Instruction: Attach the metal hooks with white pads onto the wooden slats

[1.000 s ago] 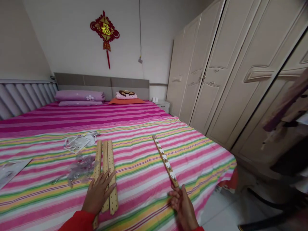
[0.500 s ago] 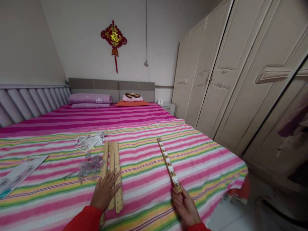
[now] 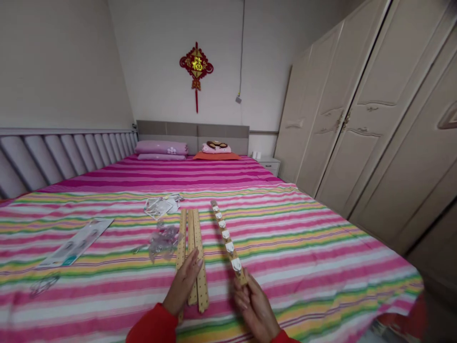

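My left hand [image 3: 184, 285] lies flat with fingers stretched out on three perforated wooden slats [image 3: 193, 240] that lie side by side on the striped bed [image 3: 285, 247]. My right hand [image 3: 253, 305] is closed on the near end of a wooden strip with several white hooks [image 3: 225, 236], which lies just right of the slats, almost parallel to them. Both sleeves are red.
Left of the slats lie a clear plastic bag of small parts [image 3: 162, 239], crumpled packaging [image 3: 160, 206] and an instruction sheet [image 3: 76, 241]. Pillows [image 3: 162, 147] sit at the headboard. Cream wardrobe doors [image 3: 360, 124] line the right side; a padded wall panel [image 3: 64, 155] runs along the left.
My right hand has drawn the hook strip leftwards, close beside the slats. My left hand stays on the slats. The view has swung so the bed fills more of the frame.
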The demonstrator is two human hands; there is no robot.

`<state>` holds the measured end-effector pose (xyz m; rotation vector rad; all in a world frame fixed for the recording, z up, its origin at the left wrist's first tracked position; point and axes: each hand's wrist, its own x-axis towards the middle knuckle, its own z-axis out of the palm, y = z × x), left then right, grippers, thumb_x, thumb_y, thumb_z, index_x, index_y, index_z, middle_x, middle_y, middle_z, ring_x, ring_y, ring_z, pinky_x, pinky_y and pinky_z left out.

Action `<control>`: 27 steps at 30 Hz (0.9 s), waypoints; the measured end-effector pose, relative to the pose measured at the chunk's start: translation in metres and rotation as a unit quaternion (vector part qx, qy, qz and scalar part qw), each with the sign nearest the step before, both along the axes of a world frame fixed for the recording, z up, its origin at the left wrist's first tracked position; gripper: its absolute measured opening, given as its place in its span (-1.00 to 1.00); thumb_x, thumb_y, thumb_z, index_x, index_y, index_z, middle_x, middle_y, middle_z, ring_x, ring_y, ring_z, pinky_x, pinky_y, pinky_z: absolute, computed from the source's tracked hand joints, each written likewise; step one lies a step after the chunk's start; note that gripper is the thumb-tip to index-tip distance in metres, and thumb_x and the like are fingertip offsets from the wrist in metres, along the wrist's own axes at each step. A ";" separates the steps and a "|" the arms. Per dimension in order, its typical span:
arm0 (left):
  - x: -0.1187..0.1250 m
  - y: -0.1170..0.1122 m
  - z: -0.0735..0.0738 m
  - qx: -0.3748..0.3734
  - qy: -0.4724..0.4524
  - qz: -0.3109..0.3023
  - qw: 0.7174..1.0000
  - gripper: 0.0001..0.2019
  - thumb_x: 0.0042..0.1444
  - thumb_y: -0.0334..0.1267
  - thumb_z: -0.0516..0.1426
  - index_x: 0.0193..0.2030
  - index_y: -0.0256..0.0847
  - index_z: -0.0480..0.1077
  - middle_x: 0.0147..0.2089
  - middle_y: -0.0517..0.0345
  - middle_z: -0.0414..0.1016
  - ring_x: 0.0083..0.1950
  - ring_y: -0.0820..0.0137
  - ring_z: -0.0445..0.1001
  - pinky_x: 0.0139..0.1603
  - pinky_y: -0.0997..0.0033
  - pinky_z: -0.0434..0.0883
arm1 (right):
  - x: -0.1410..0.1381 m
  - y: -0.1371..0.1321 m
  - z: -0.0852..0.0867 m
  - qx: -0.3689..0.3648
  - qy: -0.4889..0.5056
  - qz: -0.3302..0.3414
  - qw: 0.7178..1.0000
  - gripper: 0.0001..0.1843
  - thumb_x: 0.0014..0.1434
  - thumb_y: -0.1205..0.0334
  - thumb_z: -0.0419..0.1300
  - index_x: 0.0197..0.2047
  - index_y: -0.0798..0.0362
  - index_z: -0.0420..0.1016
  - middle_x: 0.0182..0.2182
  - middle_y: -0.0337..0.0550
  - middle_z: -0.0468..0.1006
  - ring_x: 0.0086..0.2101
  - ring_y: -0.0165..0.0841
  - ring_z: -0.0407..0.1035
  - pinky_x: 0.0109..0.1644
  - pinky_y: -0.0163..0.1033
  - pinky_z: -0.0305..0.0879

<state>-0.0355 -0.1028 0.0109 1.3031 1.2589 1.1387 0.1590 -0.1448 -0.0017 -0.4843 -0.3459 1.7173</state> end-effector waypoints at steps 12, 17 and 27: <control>0.013 0.020 0.019 0.066 -0.222 0.117 0.966 -0.26 -0.14 -0.16 0.30 0.22 -0.08 0.17 0.11 -0.04 0.42 0.00 0.32 0.48 -0.09 0.49 0.44 | -0.115 0.039 0.015 0.062 -0.169 0.033 0.983 -0.59 -0.04 -0.07 0.27 -0.31 0.11 0.39 -0.76 -0.53 0.09 -0.74 -0.63 -0.19 -0.71 -0.49 -0.20; -0.010 0.036 0.015 -0.001 -0.188 0.189 0.964 -0.48 -0.02 -0.03 0.18 0.08 -0.19 0.29 -0.28 0.04 0.57 -0.62 0.51 0.42 -0.70 0.59 0.29 | -0.127 0.046 0.019 0.073 -0.190 0.068 0.977 -0.55 -0.04 -0.10 0.27 -0.27 0.11 0.38 -0.68 -0.42 0.27 -0.73 -0.65 -0.12 -0.71 -0.51 -0.21; -0.048 0.088 0.015 0.045 -0.266 0.277 0.922 -0.74 -0.01 -0.11 0.19 -0.27 -0.26 0.38 -0.44 0.09 0.54 -0.47 0.43 0.52 -0.46 0.49 0.46 | -0.144 0.045 0.005 0.068 -0.259 0.085 0.960 -0.27 -0.07 -0.17 0.28 0.04 0.15 0.32 -0.70 -0.43 0.30 -0.76 -0.61 -0.03 -0.73 -0.49 -0.15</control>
